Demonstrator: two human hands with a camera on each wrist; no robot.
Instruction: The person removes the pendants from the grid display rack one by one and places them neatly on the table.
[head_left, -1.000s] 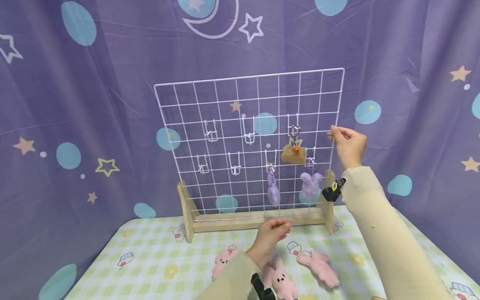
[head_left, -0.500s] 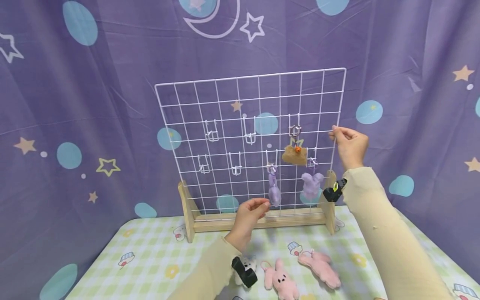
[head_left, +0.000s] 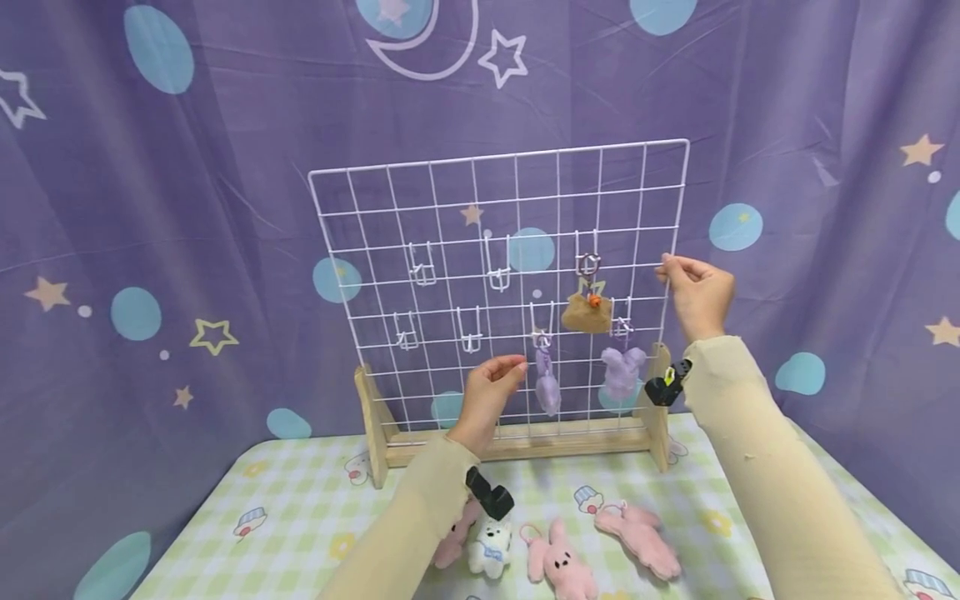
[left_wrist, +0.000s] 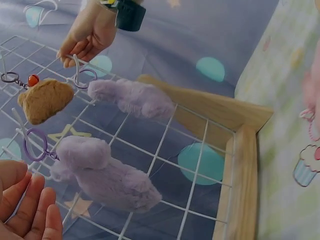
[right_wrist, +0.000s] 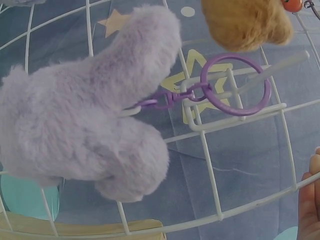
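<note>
A white wire grid (head_left: 516,154) stands upright in a wooden base. My right hand (head_left: 697,292) pinches its right edge between thumb and fingers. Just left of a lilac plush charm (head_left: 548,392) is my left hand (head_left: 487,392), thumb and fingertips drawn loosely together around nothing. In the left wrist view that charm (left_wrist: 100,170) hangs by a purple ring (left_wrist: 35,145) close to my fingers. A second lilac plush charm (right_wrist: 75,120) fills much of the right wrist view, its purple ring over a hook. Between and above them hangs a brown plush charm (head_left: 587,313) with an orange bell.
Several bare white hooks (head_left: 423,271) sit on the grid's left half. On the checked tablecloth (head_left: 300,517) lie a white plush (head_left: 491,550) and pink plush charms (head_left: 567,567), one partly behind my left sleeve. A purple curtain (head_left: 225,100) hangs behind.
My left hand has moved up and left from the table front to beside the middle lilac charm, uncovering the white plush. My right hand stays on the grid's edge.
</note>
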